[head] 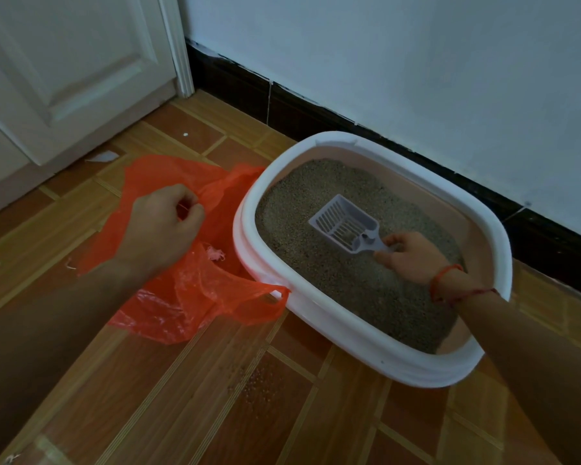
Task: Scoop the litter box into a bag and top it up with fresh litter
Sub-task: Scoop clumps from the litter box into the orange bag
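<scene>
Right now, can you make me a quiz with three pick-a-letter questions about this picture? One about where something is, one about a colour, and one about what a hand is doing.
1. Where is the scoop?
A. In the litter box, over the litter
B. On a chair
C. On a shelf

2. What colour is the bag?
A. Blue
B. Orange
C. Green

3. What is the left hand doing?
A. Waving in the air, empty
B. Holding the scoop
C. Pinching the bag

Answers:
1 A: the scoop's slotted head is inside the white rim, and the right hand holds its handle.
2 B: the thin plastic is plainly orange.
3 C: its fingers are curled round a fold of the bag.
</scene>
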{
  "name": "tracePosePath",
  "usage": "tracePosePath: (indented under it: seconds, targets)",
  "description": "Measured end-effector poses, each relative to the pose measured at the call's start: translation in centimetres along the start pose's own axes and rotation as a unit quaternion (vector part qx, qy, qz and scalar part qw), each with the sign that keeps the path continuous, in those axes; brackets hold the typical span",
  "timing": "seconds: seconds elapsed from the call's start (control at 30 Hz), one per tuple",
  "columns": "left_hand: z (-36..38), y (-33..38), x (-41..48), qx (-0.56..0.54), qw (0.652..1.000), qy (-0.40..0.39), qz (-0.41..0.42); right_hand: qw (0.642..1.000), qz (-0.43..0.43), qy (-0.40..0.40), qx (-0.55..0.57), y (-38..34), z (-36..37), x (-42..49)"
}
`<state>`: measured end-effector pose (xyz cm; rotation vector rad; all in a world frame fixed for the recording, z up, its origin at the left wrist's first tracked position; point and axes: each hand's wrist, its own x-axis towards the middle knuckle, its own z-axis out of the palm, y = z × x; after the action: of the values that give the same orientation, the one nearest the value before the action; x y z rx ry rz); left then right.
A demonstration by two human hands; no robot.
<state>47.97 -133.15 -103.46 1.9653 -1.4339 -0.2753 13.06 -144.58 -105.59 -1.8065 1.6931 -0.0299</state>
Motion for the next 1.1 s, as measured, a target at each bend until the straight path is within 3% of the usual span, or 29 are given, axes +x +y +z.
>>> tracePosePath:
  seconds: [0.4,0.87,1.1]
  targets:
    - [-0.4,-0.6,0.2,0.010,1.000,0.001,-0.004,0.998,-0.026,-0.002,-0.059,-1.0,-0.3,-0.1]
    - [-1.3,-1.2,0.2,0.016,1.000,0.016,0.019,0.994,-0.103,-0.019,0.010,-6.8,-2.5,-1.8]
    - [-2.0,-1.7,0.5,0.008,0.998,0.058,0.032,0.971,-0.200,-0.058,-0.115,-14.3,-2.5,-2.6]
